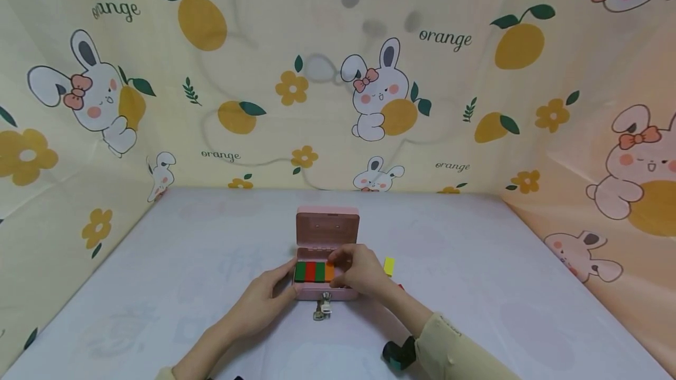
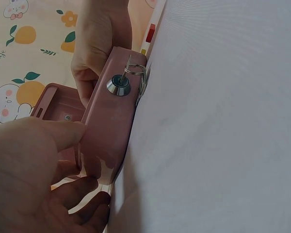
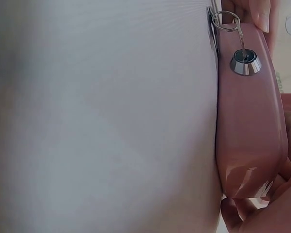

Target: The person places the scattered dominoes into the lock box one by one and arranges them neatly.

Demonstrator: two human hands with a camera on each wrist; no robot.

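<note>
A pink metal cash box (image 1: 338, 294) stands on the table with its lid (image 1: 327, 228) raised. Inside, in a row from the left, are a green block (image 1: 300, 272), a red block (image 1: 310, 272), another green block (image 1: 320, 272) and an orange block (image 1: 330, 272). My left hand (image 1: 264, 298) holds the box's left side, its thumb on the rim in the left wrist view. My right hand (image 1: 361, 268) reaches over the right side, thumb and forefinger pinching the orange block's ends. Keys (image 1: 318, 312) on a ring hang from the front lock (image 2: 118, 86).
A yellow block (image 1: 389, 265) lies on the white table (image 1: 475, 286), right of the box. Part of a red block (image 1: 401, 287) shows beside my right forearm. A dark device (image 1: 398, 355) sits by the right sleeve. Printed cloth (image 1: 327, 163) walls the back and sides.
</note>
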